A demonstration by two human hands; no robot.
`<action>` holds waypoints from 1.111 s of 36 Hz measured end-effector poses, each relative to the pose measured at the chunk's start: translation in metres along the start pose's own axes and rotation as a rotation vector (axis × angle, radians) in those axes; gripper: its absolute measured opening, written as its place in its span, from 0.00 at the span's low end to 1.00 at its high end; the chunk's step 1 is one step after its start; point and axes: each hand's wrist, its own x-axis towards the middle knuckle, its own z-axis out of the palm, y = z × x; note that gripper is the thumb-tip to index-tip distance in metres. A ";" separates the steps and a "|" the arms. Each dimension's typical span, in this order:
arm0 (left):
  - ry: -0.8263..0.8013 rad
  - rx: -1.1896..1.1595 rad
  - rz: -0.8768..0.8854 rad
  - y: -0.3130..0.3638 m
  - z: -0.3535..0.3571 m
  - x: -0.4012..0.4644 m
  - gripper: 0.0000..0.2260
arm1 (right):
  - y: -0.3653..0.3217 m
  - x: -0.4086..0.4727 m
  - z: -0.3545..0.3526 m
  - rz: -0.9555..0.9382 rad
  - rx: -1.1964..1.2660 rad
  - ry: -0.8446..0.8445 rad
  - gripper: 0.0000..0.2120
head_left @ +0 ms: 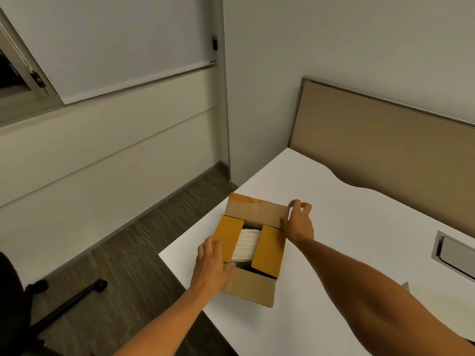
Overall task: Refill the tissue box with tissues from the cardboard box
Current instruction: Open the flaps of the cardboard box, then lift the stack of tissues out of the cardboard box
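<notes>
A brown cardboard box [250, 287] stands near the left corner of the white table [347, 227]. Its two inner flaps lie partly folded in, and a stack of white tissues [245, 244] shows in the gap between them. My left hand [212, 263] rests flat on the left flap and the box's left edge. My right hand [299, 222] pinches the right end of the far flap [257, 210], which stands up. A pale object [442, 312] at the right edge, behind my right forearm, may be the tissue box; I cannot tell.
A grey cable hatch [455, 255] is set into the table at the right. A tan divider panel [385, 147] runs along the table's back. On the floor at lower left stands a black office chair base [64, 304]. The table's left edge lies close to the box.
</notes>
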 end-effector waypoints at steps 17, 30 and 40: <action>0.128 -0.360 -0.263 -0.010 -0.013 0.026 0.10 | -0.014 -0.032 0.027 0.055 -0.258 -0.345 0.53; 0.281 -0.846 -0.849 -0.045 -0.020 0.039 0.23 | -0.009 -0.055 0.005 0.226 0.460 -0.202 0.20; 0.020 -0.420 -0.744 -0.049 -0.021 0.041 0.15 | 0.054 -0.077 -0.004 0.499 0.523 -0.002 0.22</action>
